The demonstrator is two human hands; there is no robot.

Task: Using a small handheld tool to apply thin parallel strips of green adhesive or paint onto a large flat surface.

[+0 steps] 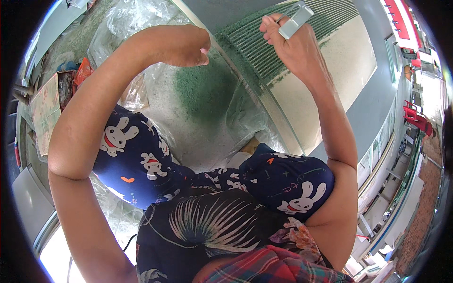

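Note:
My right hand (pixel 290 45) is closed above a panel, fingers curled round a small grey rectangular metal-looking piece (pixel 296 20) that sticks out over the knuckles. Beneath it lies a ribbed section (pixel 259 47) of thin parallel strips with green powder on them. Beside the strips is a smooth cream surface (pixel 349 61). My left hand (pixel 191 45) is bent inward near the panel's pale edge, its fingers curled; whatever it may hold is hidden. Below that hand, a patch of green powder (pixel 203 89) covers the floor.
Clear plastic sheeting (pixel 127 19) lies crumpled at the far left and beside my knees. A cardboard box (pixel 46 106) stands at the left with an orange bag (pixel 84 70) near it. A red chair (pixel 417 118) and stacked long strips (pixel 401 188) are off to the right.

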